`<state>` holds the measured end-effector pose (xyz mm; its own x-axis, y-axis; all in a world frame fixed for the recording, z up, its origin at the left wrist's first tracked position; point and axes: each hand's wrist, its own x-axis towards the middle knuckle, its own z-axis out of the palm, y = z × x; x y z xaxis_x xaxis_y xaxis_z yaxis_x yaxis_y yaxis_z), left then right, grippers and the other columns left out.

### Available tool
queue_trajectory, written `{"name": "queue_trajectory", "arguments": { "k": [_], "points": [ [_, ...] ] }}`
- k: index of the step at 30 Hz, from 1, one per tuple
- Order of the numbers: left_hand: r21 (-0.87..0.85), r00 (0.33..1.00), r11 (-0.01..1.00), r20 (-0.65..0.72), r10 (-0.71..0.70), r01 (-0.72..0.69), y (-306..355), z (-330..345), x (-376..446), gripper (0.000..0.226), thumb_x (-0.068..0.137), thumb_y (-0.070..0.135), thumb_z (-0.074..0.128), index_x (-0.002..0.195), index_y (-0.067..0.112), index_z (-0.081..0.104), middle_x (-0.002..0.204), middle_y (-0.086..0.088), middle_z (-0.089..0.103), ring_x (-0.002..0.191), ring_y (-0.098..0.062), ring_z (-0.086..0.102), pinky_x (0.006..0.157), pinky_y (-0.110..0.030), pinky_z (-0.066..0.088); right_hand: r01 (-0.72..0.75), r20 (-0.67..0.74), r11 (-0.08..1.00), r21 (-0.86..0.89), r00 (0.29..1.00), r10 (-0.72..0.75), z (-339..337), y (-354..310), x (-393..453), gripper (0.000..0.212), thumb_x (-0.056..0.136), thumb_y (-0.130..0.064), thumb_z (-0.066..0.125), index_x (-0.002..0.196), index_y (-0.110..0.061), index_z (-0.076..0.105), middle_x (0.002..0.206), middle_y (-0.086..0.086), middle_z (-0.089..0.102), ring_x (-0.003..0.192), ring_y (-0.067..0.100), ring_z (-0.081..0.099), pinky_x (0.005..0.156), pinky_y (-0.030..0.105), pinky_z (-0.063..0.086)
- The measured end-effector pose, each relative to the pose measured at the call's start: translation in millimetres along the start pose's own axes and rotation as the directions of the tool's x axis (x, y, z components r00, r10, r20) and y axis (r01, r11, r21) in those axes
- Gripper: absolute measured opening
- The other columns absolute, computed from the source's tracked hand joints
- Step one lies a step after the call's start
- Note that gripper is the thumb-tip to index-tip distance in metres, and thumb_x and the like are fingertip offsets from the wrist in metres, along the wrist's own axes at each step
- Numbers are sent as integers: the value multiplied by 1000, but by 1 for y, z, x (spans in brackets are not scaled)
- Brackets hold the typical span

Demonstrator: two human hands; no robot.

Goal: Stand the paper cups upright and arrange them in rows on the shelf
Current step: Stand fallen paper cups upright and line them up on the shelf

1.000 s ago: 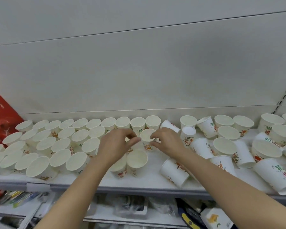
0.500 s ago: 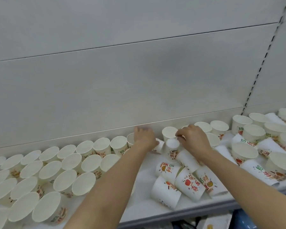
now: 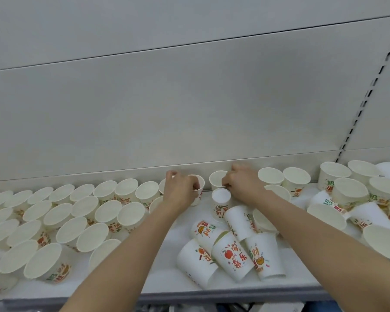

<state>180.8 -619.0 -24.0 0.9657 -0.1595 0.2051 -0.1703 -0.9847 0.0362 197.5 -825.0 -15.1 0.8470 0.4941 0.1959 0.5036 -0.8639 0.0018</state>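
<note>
Trouble is likeliest at the back of the shelf (image 3: 167, 282), where both hands work close together. The left hand (image 3: 181, 192) has its fingers curled round an upright cup (image 3: 198, 188) at the end of the back row; the right hand (image 3: 241, 186) curls its fingers at the rim of a second upright cup (image 3: 217, 179) just beside it, though how firmly it holds I cannot tell. Paper walls are thin, so a hard squeeze could dent either cup. An upside-down cup (image 3: 221, 204) stands just in front of the right hand, touching or nearly so, and a careless wrist would likely knock it onto the tipped pile (image 3: 231, 255) lying near the front edge. Those cups lie on their sides, leaning on each other; a nudge could roll one off the shelf.

Neat rows (image 3: 61, 212) of upright cups fill the left side, and the left forearm crosses just beside them, so a sideways sweep might topple several. More cups (image 3: 347, 194), some upright and some tipped, crowd the right end. Behind everything rises the back panel (image 3: 189, 109), which blocks any reach beyond the rear row.
</note>
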Motion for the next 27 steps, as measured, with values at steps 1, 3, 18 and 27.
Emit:
{"name": "queue_trajectory", "arguments": {
  "k": [1,3,18,27],
  "points": [
    [1,999,1000,-33,28,-28,3,0,-3,24,82,37,66,105,32,65,101,10,69,104,-15,58,97,-32,18,9,3,1000,-6,1000,-9,0,0,0,18,84,-20,56,94,-22,71,83,4,56,94,22,44,64,29,16],
    [-34,978,983,-109,176,-180,14,-5,-7,41,80,34,68,120,32,59,115,9,62,111,-18,52,95,-33,26,20,2,1000,-2,1000,-20,-1,0,0,19,87,-21,54,96,-22,70,83,1,54,95,21,43,63,29,14],
    [1,892,894,62,447,-448,50,-3,-13,64,81,21,74,139,26,47,144,0,41,124,-23,44,100,-35,35,-79,-194,949,305,970,143,-4,23,-36,16,85,-14,62,96,-20,72,92,-4,69,95,20,52,74,36,45],
    [148,788,785,-53,613,-601,32,-4,-20,56,67,11,80,117,18,55,111,0,60,91,-22,51,75,-32,39,-182,-168,883,433,946,278,-4,1,-55,16,84,-16,61,93,-22,73,90,-4,71,92,19,54,78,35,45]
  ]
}}
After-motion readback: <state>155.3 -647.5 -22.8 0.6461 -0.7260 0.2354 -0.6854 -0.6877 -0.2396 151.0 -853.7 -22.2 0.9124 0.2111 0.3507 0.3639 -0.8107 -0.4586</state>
